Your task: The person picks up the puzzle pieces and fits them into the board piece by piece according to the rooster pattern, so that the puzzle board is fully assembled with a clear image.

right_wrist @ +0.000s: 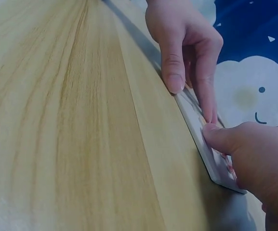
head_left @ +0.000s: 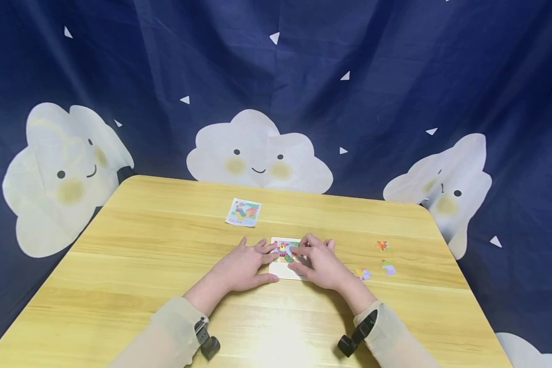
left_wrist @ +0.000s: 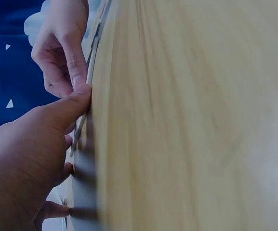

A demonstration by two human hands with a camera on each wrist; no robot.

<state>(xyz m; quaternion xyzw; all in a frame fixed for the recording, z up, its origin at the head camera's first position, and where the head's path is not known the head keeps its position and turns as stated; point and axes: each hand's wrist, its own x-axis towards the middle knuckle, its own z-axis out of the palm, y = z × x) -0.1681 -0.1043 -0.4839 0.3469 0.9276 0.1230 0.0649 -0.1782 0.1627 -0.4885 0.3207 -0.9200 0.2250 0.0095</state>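
Note:
A small white puzzle tray (head_left: pixel 282 271) lies near the table's middle, with colourful picture pieces (head_left: pixel 282 249) fitted in its upper part. My left hand (head_left: pixel 244 266) reaches in from the left, its fingers spread over the picture and its thumb at the tray's front edge. From the right, my right hand (head_left: pixel 324 263) bends over the picture's right side, index fingertip on a pale blue area and thumb lower down. In the right wrist view, the right thumb (right_wrist: pixel 218 137) touches the tray's top. I cannot tell whether the right fingers pinch a piece.
Loose puzzle pieces lie on the table (head_left: pixel 165 245) to the right: an orange one (head_left: pixel 383 246), a purple and green one (head_left: pixel 388 267) and a pale cluster (head_left: pixel 363 274) beside the right wrist. A printed picture card (head_left: pixel 244 212) lies behind the tray. A blue curtain (head_left: pixel 276 76) hangs behind.

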